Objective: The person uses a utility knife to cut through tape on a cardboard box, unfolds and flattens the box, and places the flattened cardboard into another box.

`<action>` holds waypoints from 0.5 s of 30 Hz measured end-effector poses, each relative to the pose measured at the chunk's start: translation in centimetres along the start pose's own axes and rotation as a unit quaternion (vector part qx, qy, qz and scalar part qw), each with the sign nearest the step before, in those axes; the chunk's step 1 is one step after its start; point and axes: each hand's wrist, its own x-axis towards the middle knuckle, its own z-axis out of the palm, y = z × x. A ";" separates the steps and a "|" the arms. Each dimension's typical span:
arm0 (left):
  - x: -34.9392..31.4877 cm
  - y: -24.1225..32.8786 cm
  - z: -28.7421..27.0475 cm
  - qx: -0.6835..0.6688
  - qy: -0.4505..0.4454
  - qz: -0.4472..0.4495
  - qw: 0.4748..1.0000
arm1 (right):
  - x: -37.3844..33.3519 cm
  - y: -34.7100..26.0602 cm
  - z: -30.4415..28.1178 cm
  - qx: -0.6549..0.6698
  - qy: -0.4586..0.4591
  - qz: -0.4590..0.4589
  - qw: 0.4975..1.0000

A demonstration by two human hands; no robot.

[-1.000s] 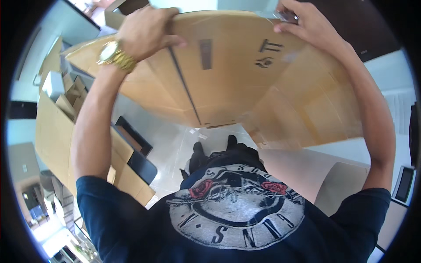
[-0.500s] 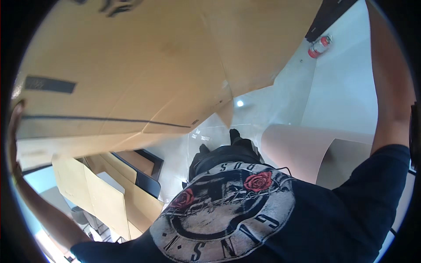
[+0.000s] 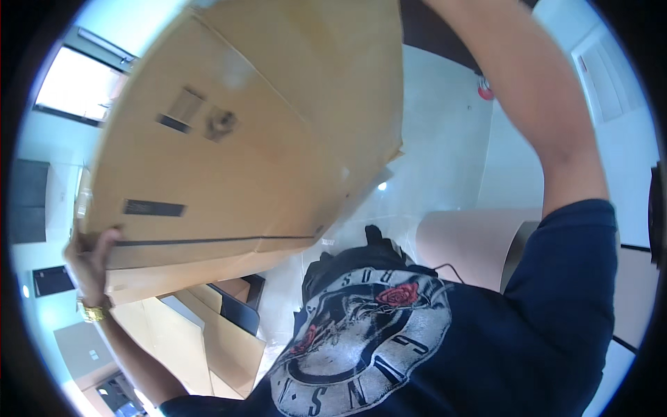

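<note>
A big brown cardboard sheet fills the upper middle, raised in front of me. It has fold lines, dark printed patches and a long dark stripe along its lower part. My left hand grips its lower left edge, thumb on the near face and the other fingers mostly hidden behind. A gold-coloured band circles that wrist. My right arm reaches up past the sheet's right side. The right hand lies beyond the top of the picture, so what it touches cannot be seen.
Folded cardboard pieces stand at the lower left beside a dark-edged box. To my right is a large pale pink curved sheet. A red fire extinguisher is by the far wall. Shiny tiled floor lies between.
The cardboard sheet has swung and tilted, its left edge now further into view. My left hand has moved inward with it, and my right arm has swung left across the top.
</note>
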 end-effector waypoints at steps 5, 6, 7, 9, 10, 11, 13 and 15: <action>-12.4 6.2 4.9 0.174 -0.008 0.063 0.983 | -10.3 -4.2 9.9 0.061 0.073 -0.084 0.992; -13.0 9.1 6.0 0.144 -0.003 0.087 0.986 | -14.0 -4.9 8.7 0.089 0.052 -0.028 0.994; -13.3 10.2 7.4 0.092 -0.030 0.091 0.991 | -17.1 -4.7 7.8 0.108 0.034 -0.002 0.994; -14.7 11.6 8.9 0.033 -0.077 0.090 0.992 | -21.4 -5.3 6.8 0.129 -0.015 0.046 0.990; -15.7 11.8 9.8 0.018 -0.096 0.091 0.991 | -22.7 -6.1 6.7 0.153 -0.040 0.076 0.984; -16.5 12.0 10.8 0.008 -0.104 0.083 0.991 | -23.6 -6.7 6.7 0.173 -0.075 0.107 0.976; -17.9 12.2 11.9 -0.006 -0.127 0.061 0.990 | -23.9 -7.9 8.0 0.197 -0.122 0.119 0.966; -18.3 11.6 13.4 -0.020 -0.160 0.053 0.985 | -24.4 -8.2 8.9 0.200 -0.174 0.119 0.957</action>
